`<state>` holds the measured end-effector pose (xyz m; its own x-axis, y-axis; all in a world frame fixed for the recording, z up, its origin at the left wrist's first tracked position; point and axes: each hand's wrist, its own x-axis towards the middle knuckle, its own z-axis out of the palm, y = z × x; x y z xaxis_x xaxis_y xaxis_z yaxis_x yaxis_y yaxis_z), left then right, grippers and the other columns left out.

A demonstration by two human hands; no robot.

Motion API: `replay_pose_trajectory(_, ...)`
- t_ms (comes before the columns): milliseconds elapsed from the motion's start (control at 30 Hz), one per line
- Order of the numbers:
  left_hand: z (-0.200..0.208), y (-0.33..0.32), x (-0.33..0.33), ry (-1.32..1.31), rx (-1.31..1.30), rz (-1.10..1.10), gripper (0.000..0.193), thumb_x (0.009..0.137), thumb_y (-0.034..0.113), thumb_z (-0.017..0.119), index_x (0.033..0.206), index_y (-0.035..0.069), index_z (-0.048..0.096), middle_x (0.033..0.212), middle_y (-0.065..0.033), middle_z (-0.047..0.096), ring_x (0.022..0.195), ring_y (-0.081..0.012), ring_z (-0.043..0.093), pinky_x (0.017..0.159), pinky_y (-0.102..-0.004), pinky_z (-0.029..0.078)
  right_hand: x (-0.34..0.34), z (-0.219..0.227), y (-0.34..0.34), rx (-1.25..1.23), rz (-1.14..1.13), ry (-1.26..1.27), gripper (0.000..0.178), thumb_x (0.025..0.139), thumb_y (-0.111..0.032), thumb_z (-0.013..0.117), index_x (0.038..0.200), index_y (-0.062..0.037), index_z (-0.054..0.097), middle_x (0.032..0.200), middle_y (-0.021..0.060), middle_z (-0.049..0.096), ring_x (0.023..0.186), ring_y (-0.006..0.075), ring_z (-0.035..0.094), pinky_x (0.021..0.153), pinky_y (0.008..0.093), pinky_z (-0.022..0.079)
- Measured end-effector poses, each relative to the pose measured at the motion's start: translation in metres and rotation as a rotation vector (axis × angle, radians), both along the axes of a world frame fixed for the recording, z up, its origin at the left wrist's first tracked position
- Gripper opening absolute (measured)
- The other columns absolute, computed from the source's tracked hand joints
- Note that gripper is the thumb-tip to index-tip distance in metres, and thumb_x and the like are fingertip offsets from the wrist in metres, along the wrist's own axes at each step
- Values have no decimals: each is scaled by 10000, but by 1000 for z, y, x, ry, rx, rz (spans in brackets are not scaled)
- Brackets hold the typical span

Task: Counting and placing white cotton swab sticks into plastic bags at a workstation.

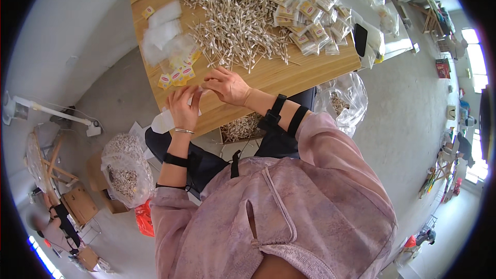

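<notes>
L hand (183, 107) clamped on whitish bag (163, 122); R hand (230, 88) adjoins L, can't tell its grip; swabs (232, 15), yellow cards (181, 75) close on table (276, 80), prob. for quick reach.

Label markings are visible on my tabletop (305, 73), but I can read no wording or numerals: the print is too small. On the left of the tabletop, left of the frame's upper centre, a cluster of yellow-and-white cards (182, 76) carries red oval marks. A single yellow-and-white card (148, 12), toward the upper left of the frame, bears a small reddish mark. Right of the frame's upper centre, clear packets (309, 9) show pale yellowish labels, some with a red oval; their lettering is illegible to me.
</notes>
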<state>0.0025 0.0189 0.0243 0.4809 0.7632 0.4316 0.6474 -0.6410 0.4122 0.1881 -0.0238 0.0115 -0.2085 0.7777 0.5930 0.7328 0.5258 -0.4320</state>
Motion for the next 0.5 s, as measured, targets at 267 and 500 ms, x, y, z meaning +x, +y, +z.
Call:
replay_pose_trajectory(267, -1, -3, 2, -421, -691, -125, 156, 822, 142, 696, 886, 1, 676, 775, -56, 677, 694, -98, 607, 646, -244, 475, 2, 18, -14, -502, -11, 506, 164, 779, -76, 686, 940, -49, 669, 797, 83, 617, 755, 233, 605, 659, 327, 485)
replay_pose_trajectory(500, 3, -16, 17, -355, -871, -84, 173, 840, 157, 684, 886, -9, 666, 758, -57, 667, 683, -70, 582, 634, -233, 471, 17, 21, -26, -627, 38, 509, 95, 791, -106, 704, 846, -29, 695, 801, 73, 638, 694, 143, 601, 613, 270, 474)
